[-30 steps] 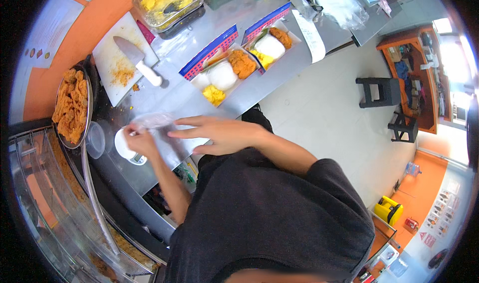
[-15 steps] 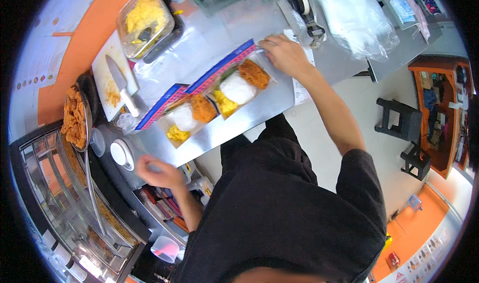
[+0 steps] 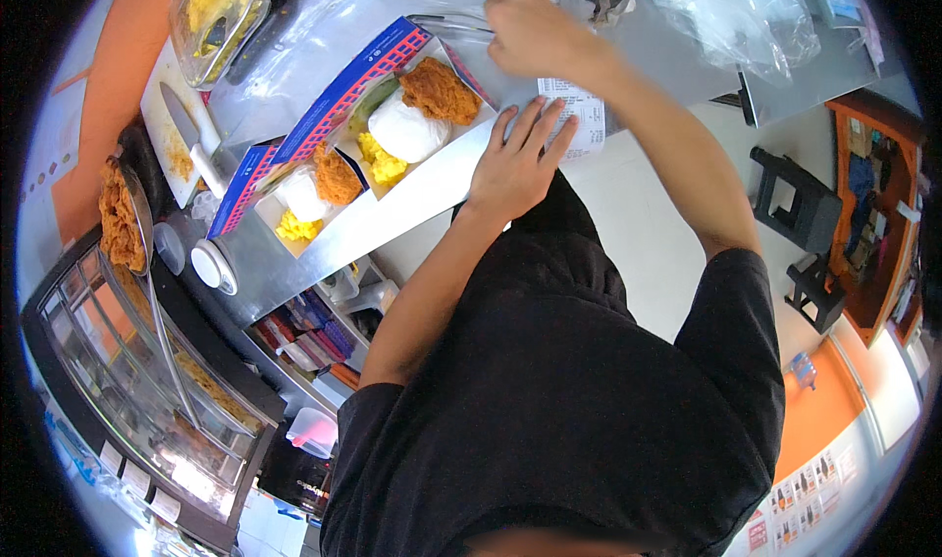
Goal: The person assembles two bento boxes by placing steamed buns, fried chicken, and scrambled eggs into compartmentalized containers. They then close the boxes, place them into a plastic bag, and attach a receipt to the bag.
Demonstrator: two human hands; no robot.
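Two open paper meal boxes with blue-and-red lids stand side by side along the steel table's front edge. The right one (image 3: 432,169) holds a mound of white rice (image 3: 407,130), a fried chicken piece (image 3: 442,91), yellow egg (image 3: 381,160) and green slices. Rice, chicken and egg also fill the left box (image 3: 294,241). My right hand (image 3: 535,37) is closed around the end of thin metal tongs (image 3: 451,23), which lie behind the right box. My left hand (image 3: 515,159) is open, fingers spread, between that box and a printed receipt (image 3: 579,120).
At the left are a knife (image 3: 186,130) on a white cutting board (image 3: 157,101), a tub of yellow egg (image 3: 218,22), a strainer of fried chicken (image 3: 123,213) and a glass display case (image 3: 137,371). Clear plastic bags (image 3: 731,17) lie at the back right.
My left hand has swung from the left, near the round white lid, to the right box's near side. My right hand has moved farther back with the tongs. The whole view has shifted.
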